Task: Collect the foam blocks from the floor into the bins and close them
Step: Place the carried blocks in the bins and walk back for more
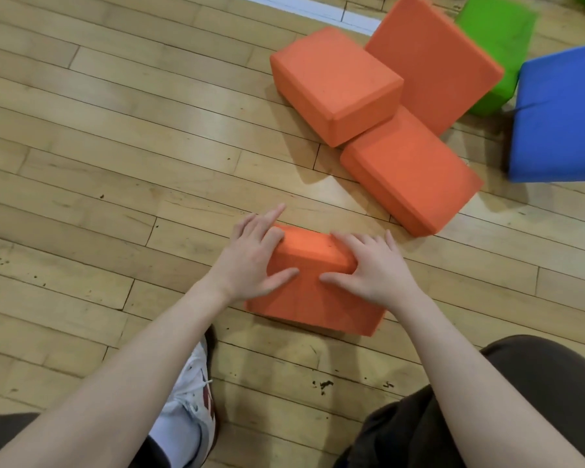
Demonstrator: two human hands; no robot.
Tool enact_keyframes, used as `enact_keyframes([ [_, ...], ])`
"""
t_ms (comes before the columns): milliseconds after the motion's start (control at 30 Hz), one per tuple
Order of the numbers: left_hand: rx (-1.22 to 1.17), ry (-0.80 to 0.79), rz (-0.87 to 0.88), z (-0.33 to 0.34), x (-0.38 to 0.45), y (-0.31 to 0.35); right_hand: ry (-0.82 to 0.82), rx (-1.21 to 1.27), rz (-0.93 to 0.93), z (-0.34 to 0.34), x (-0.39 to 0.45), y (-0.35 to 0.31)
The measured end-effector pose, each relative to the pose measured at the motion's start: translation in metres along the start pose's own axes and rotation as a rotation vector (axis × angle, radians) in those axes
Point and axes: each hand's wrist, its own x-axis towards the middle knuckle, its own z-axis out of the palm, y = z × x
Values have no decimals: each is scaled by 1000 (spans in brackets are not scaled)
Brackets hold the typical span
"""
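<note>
An orange foam block (313, 298) lies on the wooden floor just in front of me. My left hand (250, 258) grips its left end, thumb on the near face and fingers over the top edge, with the index finger pointing out past it. My right hand (375, 265) grips the right end in the same way. Three more orange blocks lie beyond: one (335, 84) leaning on a second (433, 59), and a third (409, 173) in front of them. No bin is in view.
A green block (497, 52) and a blue block (561, 113) sit at the upper right. My white shoe (196, 410) and dark trouser knee (487, 417) are at the bottom. Bare wooden floor (115, 130) stretches to the left.
</note>
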Motion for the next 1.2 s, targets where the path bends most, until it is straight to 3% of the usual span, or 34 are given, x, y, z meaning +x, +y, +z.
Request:
enact_keyframes([
  [100, 73, -70, 49, -22, 8, -2, 170, -25, -117, -9, 1, -5],
  [267, 180, -22, 71, -63, 25, -5, 442, -83, -300, -42, 19, -20],
  [400, 268, 91, 91, -92, 32, -9, 548, -106, -377, -75, 33, -32],
  [533, 335, 301, 45, -111, 30, -15, 626, -79, -404, -95, 51, -53],
  [667, 344, 484, -273, -103, 27, -15, 644, 65, -308, -96, 74, -70],
  [867, 332, 513, -648, -80, 60, -16, 558, 126, -32, -83, 120, -47],
  [1067, 249, 356, -805, -50, 92, -28, 432, -41, 72, -71, 169, -5],
  [1133, 222, 194, -782, -44, 98, -29, 388, -92, 82, -67, 181, 0],
  [1200, 178, 138, -728, -39, 100, -32, 381, -121, 91, -64, 190, 0],
])
